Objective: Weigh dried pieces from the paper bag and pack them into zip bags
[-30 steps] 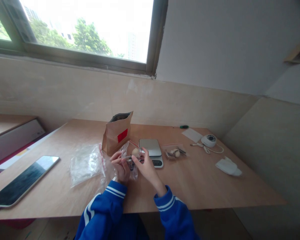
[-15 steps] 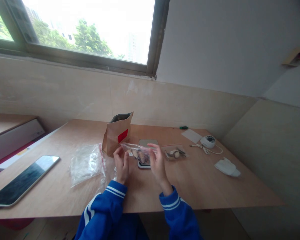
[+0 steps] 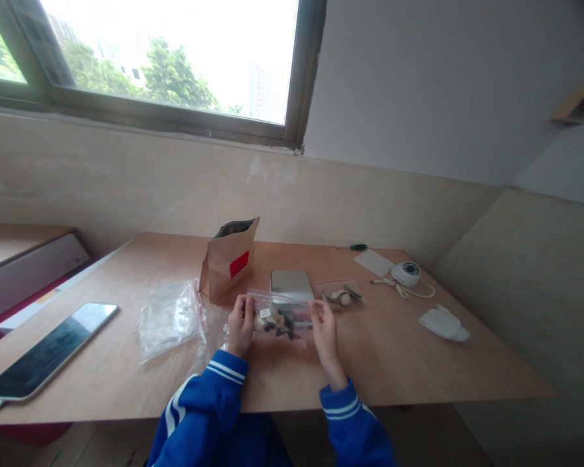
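A clear zip-lock bag (image 3: 299, 316) with dark and pale dried pieces inside is stretched between my two hands. My left hand (image 3: 241, 326) pinches its left top corner, and my right hand (image 3: 324, 331) pinches the right top corner. A small white label shows on the bag near my left fingers. Just behind the bag lies a small digital scale (image 3: 291, 284) with a metal plate; the bag hides its front part. Another filled zip-lock bag (image 3: 343, 296) lies flat to the right of the scale. An open brown paper pouch (image 3: 227, 259) with a red label stands at the back left.
Several flat clear plastic bags (image 3: 169, 319) lie left of my hands. Farther left is a large phone or tablet (image 3: 51, 350) with a cable. On the right are a white dome camera (image 3: 405, 274), a white card (image 3: 372, 263), a crumpled white cloth (image 3: 444, 323) and a green-handled tool (image 3: 358, 247).
My right hand has moved right and down, pulling the bag's top edge wide. The bag has come lower and nearer to me, uncovering more of the scale plate.
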The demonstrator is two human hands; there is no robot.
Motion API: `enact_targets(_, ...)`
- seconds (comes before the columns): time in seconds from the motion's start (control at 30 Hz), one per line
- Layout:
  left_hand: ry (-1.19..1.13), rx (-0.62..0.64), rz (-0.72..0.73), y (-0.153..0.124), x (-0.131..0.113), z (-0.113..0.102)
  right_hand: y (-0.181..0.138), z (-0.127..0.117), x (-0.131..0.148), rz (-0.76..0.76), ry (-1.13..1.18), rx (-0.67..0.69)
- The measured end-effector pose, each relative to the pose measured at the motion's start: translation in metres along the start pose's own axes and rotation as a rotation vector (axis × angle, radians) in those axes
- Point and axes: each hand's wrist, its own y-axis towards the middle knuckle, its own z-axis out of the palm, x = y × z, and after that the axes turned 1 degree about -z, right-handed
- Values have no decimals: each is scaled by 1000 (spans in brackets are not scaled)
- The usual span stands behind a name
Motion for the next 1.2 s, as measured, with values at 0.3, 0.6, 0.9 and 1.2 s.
enact_targets(0.3,44,130,16,-2,5,4,-8,-20,-15,17,32,-25)
enact_targets(0.6,23,267,-3,0,7,5,-10,-29,-25,27,45,-177)
enact_targets(0.9,-109,240,-97,0,7,6,-16,-32,-25,39,90,-97)
enact_targets(1.2,-190,276,-149,2,5,3,-14,-34,-33,-22,34,-199)
